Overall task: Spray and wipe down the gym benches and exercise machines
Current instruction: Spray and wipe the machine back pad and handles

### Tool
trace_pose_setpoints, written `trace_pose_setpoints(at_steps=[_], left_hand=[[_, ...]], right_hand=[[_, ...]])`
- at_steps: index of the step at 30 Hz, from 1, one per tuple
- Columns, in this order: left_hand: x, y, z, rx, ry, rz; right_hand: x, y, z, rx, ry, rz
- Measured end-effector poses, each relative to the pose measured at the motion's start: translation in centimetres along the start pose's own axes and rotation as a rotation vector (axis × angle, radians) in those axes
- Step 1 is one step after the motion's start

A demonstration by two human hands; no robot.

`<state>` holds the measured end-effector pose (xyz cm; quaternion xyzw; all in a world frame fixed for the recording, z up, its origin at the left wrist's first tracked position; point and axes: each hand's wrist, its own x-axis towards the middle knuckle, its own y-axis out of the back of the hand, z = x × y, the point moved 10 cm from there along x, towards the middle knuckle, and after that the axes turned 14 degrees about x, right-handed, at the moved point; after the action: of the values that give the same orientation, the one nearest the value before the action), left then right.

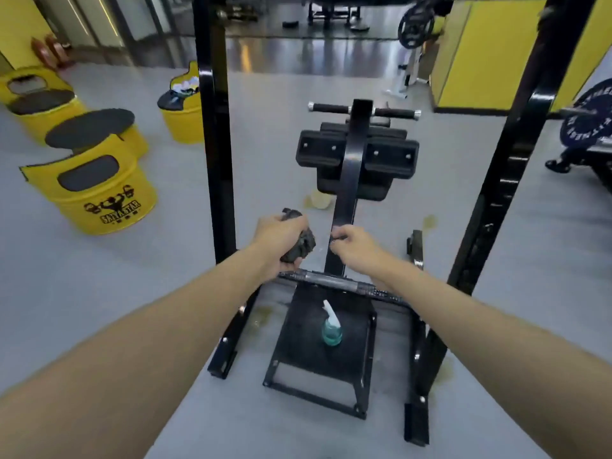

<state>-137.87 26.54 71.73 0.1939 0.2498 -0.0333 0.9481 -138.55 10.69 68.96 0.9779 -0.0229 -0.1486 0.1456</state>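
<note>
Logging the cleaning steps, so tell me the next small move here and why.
Probably bring the cloth, bunched in the left hand, across to the slanted black bar and wipe it. The right hand is at that bar, and the spray bottle stands unheld on the footplate.
</note>
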Motion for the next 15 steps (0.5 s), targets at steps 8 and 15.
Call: trace_pose_setpoints(at_steps=[8, 15], left_hand=[[16.0, -6.1, -17.9, 0.275, 0.09, -0.023], [24.9, -12.1, -30.3, 0.329, 0.179, -0.156]], right_hand=[[10.0, -7.3, 29.2, -0.375, -0.392, -0.1], [15.8, -10.8, 41.1, -0.355, -0.427, -0.021]])
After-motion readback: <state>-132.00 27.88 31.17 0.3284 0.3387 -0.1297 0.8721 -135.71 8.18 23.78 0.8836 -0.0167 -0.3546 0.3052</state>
